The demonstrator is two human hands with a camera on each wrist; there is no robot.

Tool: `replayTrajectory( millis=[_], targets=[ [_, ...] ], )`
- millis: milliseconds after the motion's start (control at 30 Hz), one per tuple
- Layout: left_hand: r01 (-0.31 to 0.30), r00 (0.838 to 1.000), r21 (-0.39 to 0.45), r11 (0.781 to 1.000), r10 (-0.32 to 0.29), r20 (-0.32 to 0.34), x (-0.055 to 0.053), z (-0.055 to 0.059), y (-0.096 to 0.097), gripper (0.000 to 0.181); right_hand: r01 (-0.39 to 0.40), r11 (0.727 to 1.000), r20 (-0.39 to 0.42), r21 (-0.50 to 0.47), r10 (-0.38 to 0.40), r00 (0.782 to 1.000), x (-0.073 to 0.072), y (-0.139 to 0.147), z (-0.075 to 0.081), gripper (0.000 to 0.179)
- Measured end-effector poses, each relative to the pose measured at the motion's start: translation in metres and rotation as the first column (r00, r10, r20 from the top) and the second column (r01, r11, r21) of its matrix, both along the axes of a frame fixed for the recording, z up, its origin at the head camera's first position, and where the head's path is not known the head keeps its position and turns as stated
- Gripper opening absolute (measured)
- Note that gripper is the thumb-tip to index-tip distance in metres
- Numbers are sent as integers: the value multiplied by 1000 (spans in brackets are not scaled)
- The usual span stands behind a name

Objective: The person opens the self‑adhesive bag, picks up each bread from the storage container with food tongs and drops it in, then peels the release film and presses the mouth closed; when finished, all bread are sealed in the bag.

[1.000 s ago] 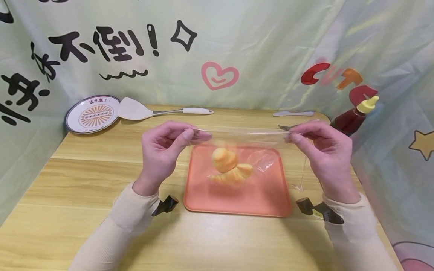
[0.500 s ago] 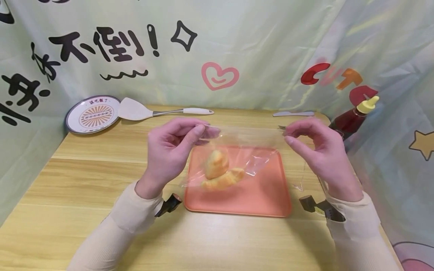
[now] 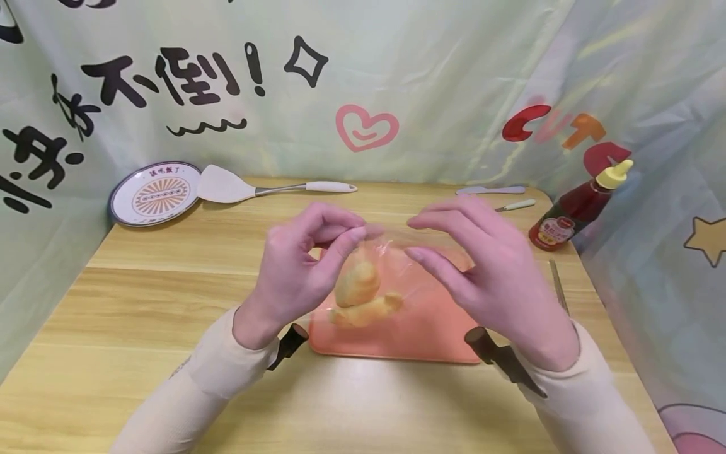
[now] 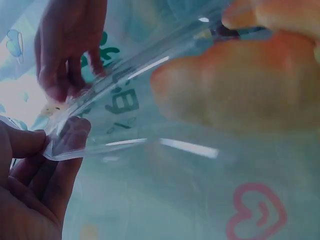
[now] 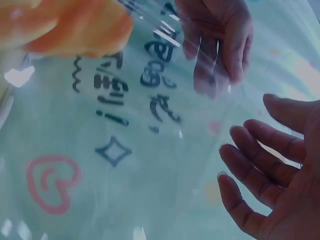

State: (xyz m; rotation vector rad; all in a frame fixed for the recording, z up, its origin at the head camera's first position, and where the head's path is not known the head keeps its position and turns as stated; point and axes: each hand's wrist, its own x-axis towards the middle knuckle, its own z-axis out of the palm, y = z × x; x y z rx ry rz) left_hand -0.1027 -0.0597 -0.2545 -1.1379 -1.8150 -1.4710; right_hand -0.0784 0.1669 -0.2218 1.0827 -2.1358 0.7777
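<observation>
A clear plastic bag (image 3: 388, 255) with two bread rolls inside hangs over the pink tray (image 3: 442, 334). My left hand (image 3: 309, 265) pinches the bag's top edge between thumb and fingers, as the left wrist view also shows. One roll (image 3: 358, 284) looks rounded and lies above a longer croissant-like roll (image 3: 368, 311). Just right of the bag's opening, my right hand (image 3: 493, 271) has its fingers spread and thumb apart, holding nothing. In the right wrist view those fingers (image 5: 260, 170) are loosely bent, apart from the film.
At the back left stand a round plate (image 3: 159, 194) and a white spatula (image 3: 227, 184). A sauce bottle (image 3: 573, 211) with a yellow cap is at the right, near a knife (image 3: 490, 190) and a pale-handled utensil (image 3: 516, 205). Another thin utensil (image 3: 558, 284) lies beside my right wrist.
My right hand let go of the bag's right edge and moved left, its fingers spreading. My left hand moved slightly right. The bag hangs looser, and its rolls shifted left and down.
</observation>
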Motion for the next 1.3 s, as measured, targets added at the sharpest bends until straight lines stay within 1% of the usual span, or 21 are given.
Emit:
replayTrajectory(
  millis=[67,200,300,367,400,467,533,567,667,767,900,1067,1300],
  targets=[
    [-3,1000,3,1000,3,-1,1,-1,1,13,-25,1000,4,10,25,1000,-2,-8,2,32],
    [-29,999,21,999,29,-13,3,-2,4,10,-74,997,46,3,74,996,-8,-18,2,10],
    [-51,998,39,998,52,-26,5,-3,4,11,-98,995,75,-15,99,992,-11,-21,2,10],
    [-59,998,49,997,60,-36,5,-3,4,11,-103,995,87,-16,104,991,-13,-21,1,5],
    [-59,997,52,997,61,-40,5,-3,4,11,-106,994,90,-10,106,990,-14,-20,0,6],
    [-55,997,57,997,58,-49,4,-3,3,10,-112,994,93,6,111,989,-16,-19,-1,16],
    [-48,997,61,997,51,-56,4,-3,2,9,-122,992,93,19,120,988,-18,-18,-3,19],
    [-46,997,63,997,50,-59,4,-3,2,9,-130,991,97,23,127,987,-19,-18,-3,18],
    [-37,998,75,996,41,-50,4,-2,1,9,-151,988,115,36,146,983,-23,-15,-5,7],
    [-33,999,89,996,36,-33,3,-2,-1,10,-164,986,145,36,157,977,-25,-11,-6,11],
    [-23,1000,107,994,24,-11,2,-3,-3,11,-157,986,161,46,148,976,-27,-5,-7,15],
    [12,1000,161,987,-17,24,1,-4,-5,3,-136,988,167,72,122,978,-28,4,-11,18],
    [62,995,214,975,-76,60,-1,-5,-8,7,-109,988,178,113,88,980,-28,14,-17,19]
  ],
)
